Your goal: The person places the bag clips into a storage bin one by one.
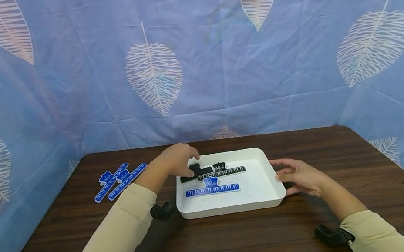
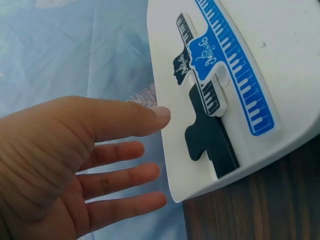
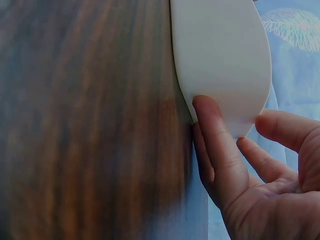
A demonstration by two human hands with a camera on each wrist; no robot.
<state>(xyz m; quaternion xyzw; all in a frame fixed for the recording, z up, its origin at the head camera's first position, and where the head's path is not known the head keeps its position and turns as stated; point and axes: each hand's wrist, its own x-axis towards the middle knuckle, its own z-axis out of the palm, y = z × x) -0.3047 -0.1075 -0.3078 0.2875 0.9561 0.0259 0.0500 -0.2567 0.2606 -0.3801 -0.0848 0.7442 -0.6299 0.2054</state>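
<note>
A white tray [image 1: 262,178] sits in the middle of a dark wooden table [image 1: 244,242]; three piano-key clips lie inside it, toward its 9 o'clock side. The plain black clip [image 1: 193,173] is at about 10 o'clock in the tray; the black clip with keys [image 1: 221,172] lies just beside it and partly over it; the blue clip [image 1: 212,188] lies a little nearer the person, at about 8 o'clock.

The left hand [image 1: 179,158] hangs over the tray's far left corner, just above the plain black clip; in the left wrist view its fingers [image 2: 125,177] are straight and spread, and they hold nothing; it does not touch the clips.

The right hand [image 1: 298,174] is at the tray's 3 o'clock side; its thumb [image 3: 212,135] presses on the tray's outer wall; the other fingers are loose and a bit bent, near the rim, and they grip nothing.

Two more blue clips [image 1: 119,181] lie side by side on the table at 10 o'clock, well apart from the tray; a blue cloth with white leaves [image 1: 154,72] hangs behind the table.
</note>
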